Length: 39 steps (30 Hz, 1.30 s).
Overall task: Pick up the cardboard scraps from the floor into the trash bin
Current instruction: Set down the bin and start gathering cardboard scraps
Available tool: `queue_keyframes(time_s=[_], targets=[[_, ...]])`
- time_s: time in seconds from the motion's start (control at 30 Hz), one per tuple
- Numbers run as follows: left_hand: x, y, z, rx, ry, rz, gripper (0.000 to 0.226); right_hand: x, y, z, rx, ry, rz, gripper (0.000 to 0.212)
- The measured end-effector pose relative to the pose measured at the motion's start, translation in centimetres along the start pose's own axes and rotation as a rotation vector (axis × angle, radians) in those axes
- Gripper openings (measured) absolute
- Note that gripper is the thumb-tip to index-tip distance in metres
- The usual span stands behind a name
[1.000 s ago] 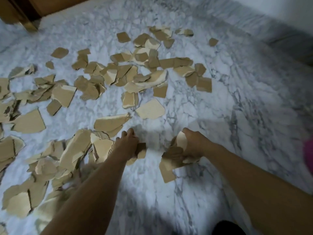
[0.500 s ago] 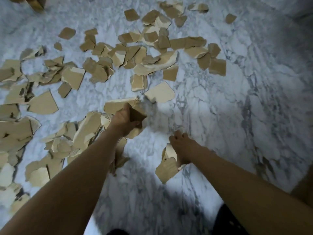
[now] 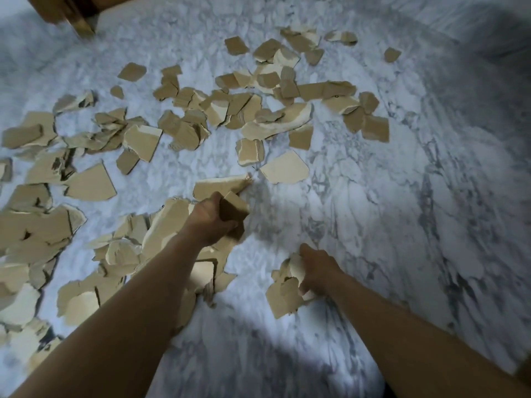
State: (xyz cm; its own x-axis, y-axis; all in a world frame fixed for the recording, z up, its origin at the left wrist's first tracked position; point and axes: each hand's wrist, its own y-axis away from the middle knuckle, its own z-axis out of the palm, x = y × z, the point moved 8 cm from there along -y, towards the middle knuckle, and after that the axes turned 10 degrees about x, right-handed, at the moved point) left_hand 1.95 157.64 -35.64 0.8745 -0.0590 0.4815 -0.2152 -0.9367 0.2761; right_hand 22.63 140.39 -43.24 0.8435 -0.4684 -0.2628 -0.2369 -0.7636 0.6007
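Many torn brown cardboard scraps [image 3: 184,130] lie scattered over the white marble floor [image 3: 402,196], thickest at the left and centre. My left hand [image 3: 208,218] is closed around a brown cardboard scrap [image 3: 233,209], held just above the pile near a long flat scrap [image 3: 218,185]. My right hand [image 3: 317,271] is lower and to the right, closed on a bundle of several pale scraps [image 3: 284,291] that hang below the fingers. No trash bin is in view.
A wooden furniture leg or door frame [image 3: 77,15] stands at the top left. A raised marble ledge [image 3: 474,21] runs along the far right. A single scrap [image 3: 391,54] lies apart near that ledge.
My left hand has reached forward from the pile and now holds a scrap up off the floor. My right hand keeps its bundle and has shifted a little nearer.
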Motion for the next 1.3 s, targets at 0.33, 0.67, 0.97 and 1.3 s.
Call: queue_keyframes(time_s=[0.33, 0.67, 0.97, 1.3], targets=[[-0.5, -0.5, -5.8, 0.057, -0.02, 0.027, 0.057, -2.6, 2.2, -0.3, 0.017, -0.015, -0.02, 0.038], [-1.5, 0.4, -2.6, -0.061, -0.015, 0.032, 0.061, -2.9, 2.7, -7.3, 0.36, -0.135, -0.113, 0.039], [-0.2, -0.2, -1.8, -0.172, -0.063, 0.086, 0.06, -4.5, 3.3, -1.0, -0.173, 0.189, -0.142, 0.043], [-0.3, 3.1, 2.2, -0.307, -0.182, 0.281, 0.08, -3.1, 4.3, 4.6, 0.073, 0.066, -0.132, 0.076]])
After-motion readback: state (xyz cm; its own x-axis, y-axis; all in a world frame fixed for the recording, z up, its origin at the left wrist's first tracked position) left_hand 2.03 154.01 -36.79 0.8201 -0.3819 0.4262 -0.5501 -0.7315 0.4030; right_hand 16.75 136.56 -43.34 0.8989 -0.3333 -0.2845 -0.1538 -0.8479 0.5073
